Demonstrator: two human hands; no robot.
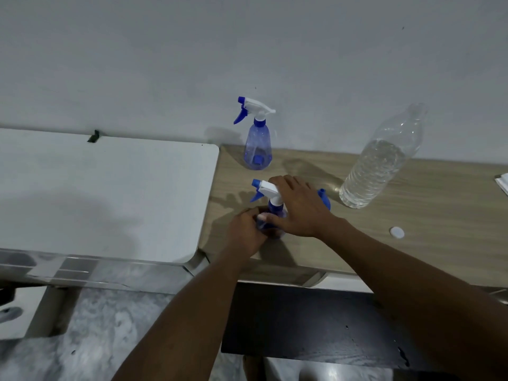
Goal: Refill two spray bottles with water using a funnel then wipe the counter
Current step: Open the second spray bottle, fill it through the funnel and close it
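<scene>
Left hand wraps the near spray bottle body; right hand clasps its neck, beside the blue funnel.

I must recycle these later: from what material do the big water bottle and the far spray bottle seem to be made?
Big water bottle: apparently thin clear plastic, glossy, with ribbed walls showing the water inside. Far spray bottle: blue-tinted see-through plastic body, with a matte-looking opaque white and blue plastic trigger head.
</scene>
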